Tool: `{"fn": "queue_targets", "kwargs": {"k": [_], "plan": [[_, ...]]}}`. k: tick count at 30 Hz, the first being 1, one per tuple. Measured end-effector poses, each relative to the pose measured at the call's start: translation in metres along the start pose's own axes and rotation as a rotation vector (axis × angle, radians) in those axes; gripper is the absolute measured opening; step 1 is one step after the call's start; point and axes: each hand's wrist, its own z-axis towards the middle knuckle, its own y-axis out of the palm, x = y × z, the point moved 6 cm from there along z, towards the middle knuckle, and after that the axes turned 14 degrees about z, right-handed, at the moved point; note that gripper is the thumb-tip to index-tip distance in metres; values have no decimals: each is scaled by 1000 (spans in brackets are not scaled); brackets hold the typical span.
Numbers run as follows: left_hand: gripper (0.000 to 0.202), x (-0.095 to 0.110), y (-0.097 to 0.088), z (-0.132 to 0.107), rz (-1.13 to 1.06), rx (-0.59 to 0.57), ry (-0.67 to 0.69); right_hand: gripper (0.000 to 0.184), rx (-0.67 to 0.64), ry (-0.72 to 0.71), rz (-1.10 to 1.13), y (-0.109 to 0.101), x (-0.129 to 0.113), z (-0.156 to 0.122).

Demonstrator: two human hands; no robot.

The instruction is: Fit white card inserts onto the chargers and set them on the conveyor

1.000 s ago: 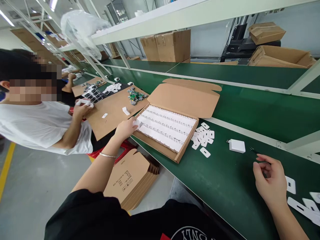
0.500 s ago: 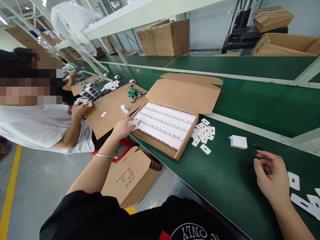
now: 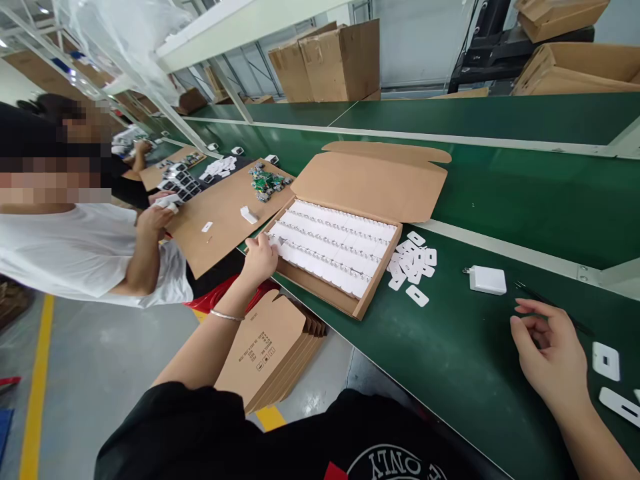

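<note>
My left hand (image 3: 261,260) is at the near left corner of an open cardboard box (image 3: 370,297). Its fingers are closed on a white charger (image 3: 275,244), mostly hidden by them, with a metallic part showing. Rows of white chargers (image 3: 333,245) with metal prongs fill the box. My right hand (image 3: 553,353) hovers low over the green table, fingers loosely curled and thumb apart, with nothing visible in it. Just beyond it lie a thin dark tool (image 3: 533,291), perhaps tweezers, and a single white charger (image 3: 487,280). White plates with slots (image 3: 606,361) lie to its right.
A pile of small white plates (image 3: 413,259) lies right of the box. Left of it, green circuit boards (image 3: 269,181) and a white housing (image 3: 249,215) rest on a cardboard sheet (image 3: 225,227). A co-worker (image 3: 85,253) sits at left. Flattened cartons (image 3: 273,353) stand below the table edge.
My left hand has moved slightly right and down against the box corner, and its charger is now more covered by the fingers. My right hand has stayed nearly still. The view has shifted a little.
</note>
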Motion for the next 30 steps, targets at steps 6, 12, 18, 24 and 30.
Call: {"fn": "queue_targets", "kwargs": {"k": [6,12,18,24,30], "plan": [[36,-22,-16,1,-147,-118,24,35,27,24,22,-7,-2,2],[21,-31,-19,-12,-185,-94,17,36,24,51,33,-7,-1,3],[28,-25,-11,-4,-182,-63,15,40,-22,94,19,1,2,2],[42,-14,-9,-5,-101,-38,48,42,-38,107,16,1,5,2],[41,-5,-18,-20,425,75,245,38,-45,108,24,-3,6,2]]}}
